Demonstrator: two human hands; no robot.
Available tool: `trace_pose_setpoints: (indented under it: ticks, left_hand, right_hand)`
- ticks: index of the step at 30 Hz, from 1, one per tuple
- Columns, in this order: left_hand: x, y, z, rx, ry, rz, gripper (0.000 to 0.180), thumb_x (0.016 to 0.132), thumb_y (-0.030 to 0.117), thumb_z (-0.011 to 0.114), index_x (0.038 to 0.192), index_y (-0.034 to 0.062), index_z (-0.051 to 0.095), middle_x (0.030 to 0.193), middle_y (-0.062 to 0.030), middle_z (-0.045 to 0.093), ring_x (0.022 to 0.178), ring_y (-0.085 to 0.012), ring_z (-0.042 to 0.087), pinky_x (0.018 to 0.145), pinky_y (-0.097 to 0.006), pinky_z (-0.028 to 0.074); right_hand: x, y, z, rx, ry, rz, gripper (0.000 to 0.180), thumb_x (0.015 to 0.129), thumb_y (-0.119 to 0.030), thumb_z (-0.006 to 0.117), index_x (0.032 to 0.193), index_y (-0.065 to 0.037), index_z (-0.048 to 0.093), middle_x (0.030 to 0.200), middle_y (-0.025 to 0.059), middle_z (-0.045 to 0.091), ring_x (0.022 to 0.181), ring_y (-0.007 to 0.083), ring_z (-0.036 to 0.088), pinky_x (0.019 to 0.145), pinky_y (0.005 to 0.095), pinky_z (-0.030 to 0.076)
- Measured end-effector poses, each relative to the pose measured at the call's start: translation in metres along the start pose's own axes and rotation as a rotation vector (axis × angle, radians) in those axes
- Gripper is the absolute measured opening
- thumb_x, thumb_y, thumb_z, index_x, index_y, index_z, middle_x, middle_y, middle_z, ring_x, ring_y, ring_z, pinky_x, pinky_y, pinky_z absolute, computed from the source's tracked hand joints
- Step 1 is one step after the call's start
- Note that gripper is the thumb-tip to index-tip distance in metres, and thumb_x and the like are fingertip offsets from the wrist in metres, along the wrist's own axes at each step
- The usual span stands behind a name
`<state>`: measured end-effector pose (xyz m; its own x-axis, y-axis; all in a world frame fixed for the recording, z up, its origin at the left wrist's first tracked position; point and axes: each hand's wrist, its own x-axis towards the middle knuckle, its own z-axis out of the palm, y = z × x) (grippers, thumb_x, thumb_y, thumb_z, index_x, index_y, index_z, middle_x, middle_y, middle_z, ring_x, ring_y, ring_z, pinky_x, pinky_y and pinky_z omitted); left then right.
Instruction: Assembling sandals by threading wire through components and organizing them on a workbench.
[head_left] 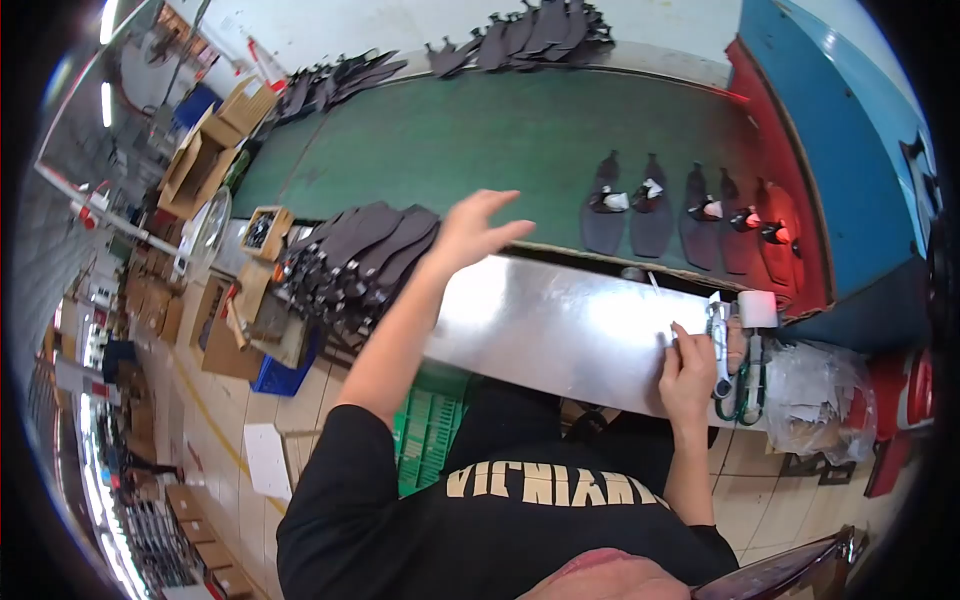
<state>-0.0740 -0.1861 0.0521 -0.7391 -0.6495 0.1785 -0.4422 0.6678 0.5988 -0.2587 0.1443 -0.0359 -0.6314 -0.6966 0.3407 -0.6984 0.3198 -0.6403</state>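
My left hand (472,236) hovers over the near edge of the green conveyor belt (440,140), fingers spread and holding nothing. Close to it on the left lies a heap of dark sandal soles (375,235) with small shiny fittings. My right hand (690,372) is above the right part of the metal worktop (560,325), its fingers pinched together; what they hold, if anything, is too small to make out. Beside that hand lies a silver tool (720,365). Several dark sandal soles with straps and white tags (650,215) lie in a row on the belt's right end.
A blue machine housing (850,130) with a red-lit opening stands at the right. Near it are a white roll (757,309) and a clear plastic bag (815,395). More soles (540,35) line the far edge. A green crate (428,430) and cardboard boxes (200,160) stand leftward.
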Motion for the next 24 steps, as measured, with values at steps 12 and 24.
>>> trace_pose_setpoints:
  ticks: [12,24]
  left_hand:
    - [0.093,0.016,0.205,-0.195,0.464,-0.004,0.029,0.074,0.012,0.076,0.103,0.0091,0.07,0.104,-0.0152,0.061,0.099,-0.0329,0.062,0.086,-0.04,0.052]
    - [-0.124,0.089,0.082,-1.274,-0.315,-0.279,0.022,0.084,-0.003,0.071,0.105,-0.0006,0.071,0.119,-0.0072,0.066,0.098,-0.0112,0.063,0.084,-0.026,0.053]
  right_hand:
    - [-0.02,-0.013,-0.012,-0.015,0.083,-0.037,0.049,0.077,0.005,0.064,0.124,-0.007,0.063,0.118,0.0166,0.053,0.103,0.0342,0.05,0.088,0.0422,0.044]
    - [0.01,-0.062,0.004,1.696,-0.367,0.3,0.039,0.086,-0.004,0.064,0.123,0.001,0.052,0.121,0.0131,0.06,0.118,0.0243,0.056,0.106,0.0392,0.04]
